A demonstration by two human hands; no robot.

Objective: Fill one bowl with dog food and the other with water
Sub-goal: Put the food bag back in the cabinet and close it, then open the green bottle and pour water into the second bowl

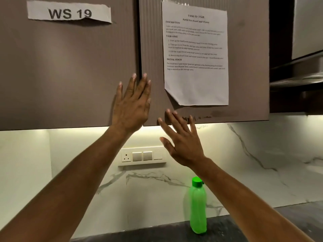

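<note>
Two brown wall-cabinet doors side by side across the upper view: left door (66, 67) bearing a torn paper label (69, 13) reading "WS 19", right door (152, 49) carrying a printed task sheet (195, 55) with one lower corner curled. Below, a white marble-veined backsplash (262, 163) lit from under the cabinets, then a dark countertop (157, 231) along the bottom edge. Two bare forearms raised from the lower corners. Left hand (131, 105) flat, fingers straight and spread, lying across the seam between the doors. Right hand (181, 142) open too, fingers splayed, fingertips at the bottom edge of the right door; contact not clear. Green bottle (197, 206) with green cap upright on the countertop against the backsplash, under the right wrist. White switch plate (142, 155) with one socket on the backsplash. No bowls or dog food anywhere in view.
</note>
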